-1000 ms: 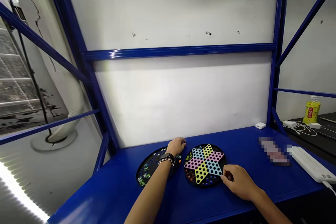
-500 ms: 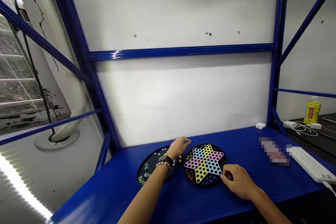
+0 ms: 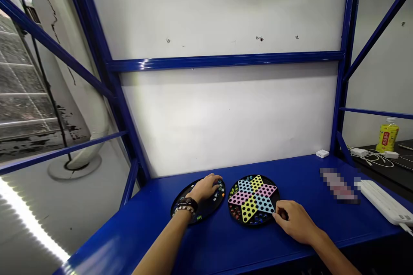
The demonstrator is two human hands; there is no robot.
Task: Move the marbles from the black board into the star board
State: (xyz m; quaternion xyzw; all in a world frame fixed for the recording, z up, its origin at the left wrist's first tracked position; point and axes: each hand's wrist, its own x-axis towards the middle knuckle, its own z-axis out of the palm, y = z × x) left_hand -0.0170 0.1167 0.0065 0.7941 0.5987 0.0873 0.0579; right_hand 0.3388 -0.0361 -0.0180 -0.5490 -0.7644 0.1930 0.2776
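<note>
**Left hand on the marble tray, right hand at the star board's near edge**

Two round black pieces lie side by side on the blue shelf top (image 3: 290,180), just apart. Left: a tray of loose glass marbles (image 3: 197,200). Right: a Chinese checkers board (image 3: 253,200) with a six-pointed star in pink, yellow, blue and green; a few marbles sit in the rim pockets around the star.

Left hand (image 3: 204,187): palm down over the tray's far right part, fingers curled loosely onto the marbles there. Whether a marble is pinched under the fingertips cannot be told; the hand covers them. Watch and bead bracelet on that wrist.

Right hand (image 3: 295,221): rests on the shelf top at the board's near right edge, fingers bent, thumb and forefinger touching the rim. Reads as a light steadying contact more than a pinch; nothing visibly held.

Key relation: the board lies directly right of the left hand, across the narrow gap between the two discs. The left hand is the one among the marbles; the right hand is the one nearer the star's holes, approaching from its near right side. The star's near yellow point aims toward the person, between the two forearms.

Off to the right: a white power strip (image 3: 382,201), a small white charger (image 3: 322,153) by the wall, a blurred patch, and a yellow drink bottle (image 3: 387,136) on a neighbouring dark table.
</note>
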